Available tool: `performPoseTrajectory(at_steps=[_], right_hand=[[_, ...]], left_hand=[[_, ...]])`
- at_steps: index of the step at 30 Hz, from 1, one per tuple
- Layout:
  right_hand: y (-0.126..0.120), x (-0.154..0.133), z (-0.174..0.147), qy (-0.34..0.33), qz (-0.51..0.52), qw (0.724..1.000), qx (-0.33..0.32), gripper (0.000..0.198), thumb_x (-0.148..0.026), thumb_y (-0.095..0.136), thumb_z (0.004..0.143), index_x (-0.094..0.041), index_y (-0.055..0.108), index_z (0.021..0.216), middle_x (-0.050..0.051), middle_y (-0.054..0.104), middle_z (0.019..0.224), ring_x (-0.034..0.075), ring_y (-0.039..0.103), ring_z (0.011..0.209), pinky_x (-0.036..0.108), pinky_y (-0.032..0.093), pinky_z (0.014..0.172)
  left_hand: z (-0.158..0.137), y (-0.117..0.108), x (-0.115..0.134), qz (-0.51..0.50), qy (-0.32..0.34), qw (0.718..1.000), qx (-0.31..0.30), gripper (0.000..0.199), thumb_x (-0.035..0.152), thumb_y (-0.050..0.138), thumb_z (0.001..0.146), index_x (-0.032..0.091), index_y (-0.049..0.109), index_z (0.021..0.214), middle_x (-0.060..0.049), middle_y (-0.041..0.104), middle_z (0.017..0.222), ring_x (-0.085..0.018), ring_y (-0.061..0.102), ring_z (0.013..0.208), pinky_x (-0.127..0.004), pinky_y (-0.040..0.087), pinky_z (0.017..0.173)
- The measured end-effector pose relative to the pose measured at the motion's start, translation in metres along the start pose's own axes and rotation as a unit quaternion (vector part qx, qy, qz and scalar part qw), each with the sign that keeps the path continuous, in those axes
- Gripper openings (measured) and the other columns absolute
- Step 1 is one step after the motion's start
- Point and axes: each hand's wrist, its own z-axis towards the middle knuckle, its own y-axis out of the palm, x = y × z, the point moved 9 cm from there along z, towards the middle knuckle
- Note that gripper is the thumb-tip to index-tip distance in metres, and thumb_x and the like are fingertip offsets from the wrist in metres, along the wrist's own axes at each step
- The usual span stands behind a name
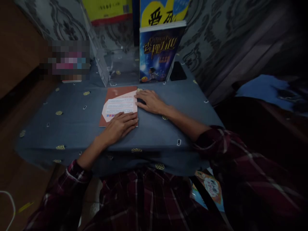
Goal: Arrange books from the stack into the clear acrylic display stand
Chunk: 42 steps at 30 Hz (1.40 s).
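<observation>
A reddish-brown book (120, 92) with a pale panel of small print lies flat and closed on the cloth-covered table. My left hand (120, 125) rests across its lower part, palm down, with the fingers stretched out. At the book's right edge is my right hand (151, 102); its fingertips touch the cover and its thumb stands a little apart. Neither hand grips anything that I can see.
Behind the book, a clear plastic rack (102, 69) holds an upright dark blue book (156, 54) and a yellow one (108, 9). A black flat object (178, 71) lies right of it. A blurred-out item (69, 62) sits back left. Another book (209, 189) is below the table.
</observation>
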Motion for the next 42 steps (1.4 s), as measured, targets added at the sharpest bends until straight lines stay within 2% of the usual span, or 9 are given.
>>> performPoseTrajectory(at_steps=[5, 10, 17, 21, 28, 35, 42], right_hand=[[-0.002, -0.025, -0.020, -0.002, -0.007, 1.000, -0.011, 0.047, -0.042, 0.050, 0.104, -0.015, 0.062, 0.141, 0.018, 0.059, 0.150, 0.035, 0.051, 0.140, 0.055, 0.039, 0.113], [-0.002, -0.041, -0.028, -0.010, -0.002, 1.000, -0.028, 0.047, -0.041, 0.051, 0.104, -0.016, 0.061, 0.142, 0.020, 0.056, 0.152, 0.034, 0.051, 0.141, 0.053, 0.040, 0.114], [-0.003, -0.037, -0.028, -0.005, 0.032, 0.999, -0.024, 0.047, -0.040, 0.054, 0.104, -0.015, 0.061, 0.143, 0.022, 0.055, 0.153, 0.033, 0.050, 0.143, 0.054, 0.039, 0.117], [-0.001, -0.034, -0.029, -0.005, 0.040, 0.999, -0.018, 0.046, -0.037, 0.051, 0.105, -0.014, 0.061, 0.143, 0.022, 0.056, 0.152, 0.032, 0.050, 0.144, 0.054, 0.040, 0.117], [0.000, -0.027, -0.029, 0.003, 0.052, 0.999, 0.009, 0.041, -0.032, 0.049, 0.104, -0.019, 0.063, 0.141, 0.020, 0.058, 0.152, 0.031, 0.053, 0.142, 0.056, 0.044, 0.115], [0.000, -0.026, -0.029, 0.003, 0.056, 0.998, 0.008, 0.042, -0.032, 0.046, 0.105, -0.016, 0.063, 0.140, 0.021, 0.059, 0.150, 0.032, 0.054, 0.140, 0.056, 0.045, 0.114], [-0.001, -0.028, -0.030, -0.002, 0.061, 0.998, 0.002, 0.042, -0.033, 0.046, 0.104, -0.017, 0.065, 0.139, 0.020, 0.061, 0.149, 0.033, 0.054, 0.140, 0.058, 0.045, 0.113]], left_hand=[[-0.006, -0.001, 0.002, 0.000, 0.000, 0.998, 0.069, 0.029, 0.027, 0.053, 0.107, 0.024, 0.073, 0.128, -0.010, 0.072, 0.136, -0.023, 0.063, 0.134, -0.051, 0.051, 0.111], [-0.008, 0.000, 0.005, 0.028, 0.000, 0.995, 0.094, 0.028, 0.028, 0.053, 0.107, 0.024, 0.074, 0.126, -0.008, 0.075, 0.130, -0.022, 0.067, 0.129, -0.047, 0.054, 0.109], [-0.006, 0.007, 0.003, 0.043, -0.010, 0.995, 0.091, 0.030, 0.027, 0.051, 0.108, 0.025, 0.072, 0.129, -0.007, 0.075, 0.132, -0.021, 0.066, 0.131, -0.046, 0.053, 0.111], [-0.001, 0.013, -0.002, 0.044, -0.022, 0.997, 0.065, 0.032, 0.028, 0.050, 0.108, 0.027, 0.070, 0.132, -0.006, 0.073, 0.135, -0.020, 0.063, 0.135, -0.044, 0.050, 0.115], [0.008, 0.018, -0.012, 0.018, -0.034, 0.998, 0.046, 0.034, 0.026, 0.048, 0.108, 0.029, 0.068, 0.136, -0.005, 0.071, 0.138, -0.020, 0.061, 0.137, -0.047, 0.047, 0.117], [0.012, 0.015, -0.015, 0.010, -0.039, 0.998, 0.039, 0.033, 0.025, 0.050, 0.108, 0.028, 0.067, 0.136, -0.004, 0.071, 0.139, -0.020, 0.061, 0.137, -0.048, 0.049, 0.115], [0.010, 0.007, -0.006, 0.026, -0.031, 0.999, 0.029, 0.034, 0.022, 0.047, 0.108, 0.023, 0.065, 0.138, -0.009, 0.069, 0.141, -0.023, 0.058, 0.140, -0.051, 0.048, 0.117]])
